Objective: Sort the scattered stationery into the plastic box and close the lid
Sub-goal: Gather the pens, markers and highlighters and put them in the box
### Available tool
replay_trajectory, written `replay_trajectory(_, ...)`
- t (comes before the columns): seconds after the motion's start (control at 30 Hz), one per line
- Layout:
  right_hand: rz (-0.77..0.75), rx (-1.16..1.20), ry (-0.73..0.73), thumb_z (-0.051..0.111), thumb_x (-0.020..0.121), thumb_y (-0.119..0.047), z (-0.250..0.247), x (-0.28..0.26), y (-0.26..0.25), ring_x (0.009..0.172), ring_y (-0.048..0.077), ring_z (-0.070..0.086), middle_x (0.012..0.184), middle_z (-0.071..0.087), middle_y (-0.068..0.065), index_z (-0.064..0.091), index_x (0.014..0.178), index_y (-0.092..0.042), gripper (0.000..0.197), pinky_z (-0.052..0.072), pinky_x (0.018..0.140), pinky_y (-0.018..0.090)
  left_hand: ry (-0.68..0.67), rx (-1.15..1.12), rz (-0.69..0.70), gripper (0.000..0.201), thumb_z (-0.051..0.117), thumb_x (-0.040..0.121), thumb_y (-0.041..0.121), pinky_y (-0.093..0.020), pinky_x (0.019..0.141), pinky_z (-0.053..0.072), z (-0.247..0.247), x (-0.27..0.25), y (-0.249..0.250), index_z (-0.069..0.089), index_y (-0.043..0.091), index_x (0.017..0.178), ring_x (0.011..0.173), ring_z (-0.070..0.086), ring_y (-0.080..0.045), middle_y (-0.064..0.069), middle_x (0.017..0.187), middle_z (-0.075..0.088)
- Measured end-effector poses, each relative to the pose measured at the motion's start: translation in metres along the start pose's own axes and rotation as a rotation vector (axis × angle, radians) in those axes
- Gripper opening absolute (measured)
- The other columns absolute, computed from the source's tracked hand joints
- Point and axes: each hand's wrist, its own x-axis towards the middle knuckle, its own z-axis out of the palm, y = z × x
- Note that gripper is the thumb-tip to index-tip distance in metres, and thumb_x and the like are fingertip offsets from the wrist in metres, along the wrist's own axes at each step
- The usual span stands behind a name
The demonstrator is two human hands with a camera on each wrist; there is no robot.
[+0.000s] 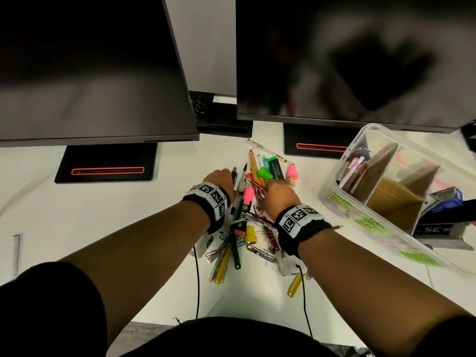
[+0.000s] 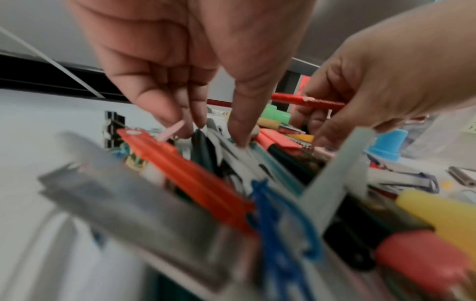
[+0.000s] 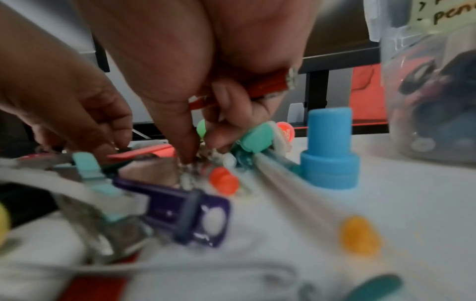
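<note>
Both hands in pile: right hand (image 1: 279, 193) pinches red pencil (image 2: 307, 102); left hand (image 1: 219, 180) fingers (image 2: 239, 130) probe pens, grip unclear. Risk: neighbours snag, roll off worktop (image 1: 103, 215).

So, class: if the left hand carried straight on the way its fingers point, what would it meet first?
The left hand points down into the stationery pile; its fingertips already seem to touch the pens there, though blur hides exact contact.

dim head view, motion-blurred wide-angle wrist views
</note>
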Motion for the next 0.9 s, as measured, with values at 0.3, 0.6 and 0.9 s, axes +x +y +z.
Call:
replay_trajectory(0.3,0.13,-0.062,-0.075,0.055,0.09,-0.029,-0.002,-0.007,0.006,0.099,0.029,0.063,0.109,0.065,0.013,0.056,0.106,-0.006,0.028,0.051,0.08,0.034,-0.026,0.05,0.031,0.033,0.062,0.081,0.02,-0.032,0.065,0.044,0.005,-0.005,-0.007,0.044,0.01,0.106,0.094,0.062,-0.03,-0.012,0.105,0.062)
replay_trajectory(0.6,0.214,0.106,-0.187,0.056,0.081,-0.024,-0.012,-0.013,0.018,0.09,0.026,0.054,0.103,0.058,0.011,0.054,0.109,-0.005,0.033,0.043,0.075,0.028,-0.098,-0.014,0.01,0.041,0.052,0.086,0.01,-0.038,0.077,0.048,0.008,-0.009,-0.002,0.037,0.003,0.123,0.103,0.06,-0.033,-0.016,0.112,0.06)
replay_trajectory(0.9,0.162,0.254,-0.037,0.048,0.093,-0.03,-0.019,-0.001,0.021,0.091,0.034,0.061,0.096,0.064,0.019,0.061,0.099,-0.002,0.032,0.043,0.071,0.03,-0.125,-0.595,-0.124,0.035,0.041,0.092,0.003,-0.04,0.081,0.052,-0.003,0.009,-0.006,0.041,0.006,0.128,0.092,0.063,-0.033,-0.017,0.1,0.058)
